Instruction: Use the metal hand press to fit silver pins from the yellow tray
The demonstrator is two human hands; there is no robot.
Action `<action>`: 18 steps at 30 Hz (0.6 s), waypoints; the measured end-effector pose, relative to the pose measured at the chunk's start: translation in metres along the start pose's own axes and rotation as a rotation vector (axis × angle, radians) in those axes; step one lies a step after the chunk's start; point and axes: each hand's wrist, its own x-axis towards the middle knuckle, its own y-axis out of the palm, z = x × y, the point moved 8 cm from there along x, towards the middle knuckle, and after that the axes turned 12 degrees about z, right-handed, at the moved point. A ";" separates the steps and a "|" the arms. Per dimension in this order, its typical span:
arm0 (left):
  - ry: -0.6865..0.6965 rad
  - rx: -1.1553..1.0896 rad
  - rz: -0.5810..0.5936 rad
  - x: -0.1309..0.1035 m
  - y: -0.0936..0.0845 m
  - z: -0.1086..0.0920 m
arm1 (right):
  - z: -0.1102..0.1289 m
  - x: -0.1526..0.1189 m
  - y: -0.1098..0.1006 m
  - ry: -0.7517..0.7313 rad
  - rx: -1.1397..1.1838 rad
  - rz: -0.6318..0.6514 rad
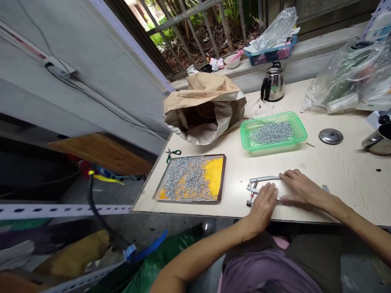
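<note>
A two-handled metal hand tool (253, 186) with a small spring lies near the table's front edge, its handles apart and pointing right. My left hand (265, 205) rests over the lower handle, fingers together and bent down onto it. My right hand (302, 190) is at the handle ends: its fingertips touch the upper handle and its thumb is by the lower one. Left of the tool, a shallow tray (224, 173) with a yellow bottom holds many small silvery metal pins. More such pins lie in a green plastic basket (244, 136) behind my hands.
An open brown paper bag (204, 110) stands at the back left, near green-handled scissors (173, 154). A metal kettle (274, 83), a round lid (330, 136), a metal cup (378, 140) and clear plastic bags (339, 79) stand behind and to the right. The table's front edge is close to me.
</note>
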 end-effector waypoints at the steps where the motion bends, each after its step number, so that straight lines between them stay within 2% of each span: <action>1: 0.004 -0.013 -0.023 -0.005 0.004 -0.006 | -0.004 0.003 0.001 0.001 -0.007 0.011; 5: 0.009 -0.068 -0.071 -0.015 0.010 -0.021 | -0.015 0.015 -0.003 0.053 -0.091 -0.023; 9: -0.002 -0.110 -0.033 -0.011 0.005 -0.023 | -0.013 0.033 -0.018 0.135 -0.153 -0.052; 11: 0.002 -0.117 -0.032 -0.010 0.003 -0.023 | 0.005 0.043 -0.023 0.100 -0.159 -0.046; 13: 0.013 -0.124 -0.018 -0.009 0.007 -0.022 | 0.038 0.051 -0.021 -0.046 -0.145 -0.019; 16: 0.040 -0.114 0.083 -0.010 0.029 -0.020 | 0.092 0.060 -0.004 -0.310 -0.183 0.044; 18: 0.049 -0.086 0.144 -0.010 0.045 -0.017 | 0.113 0.066 0.008 -0.389 -0.250 0.041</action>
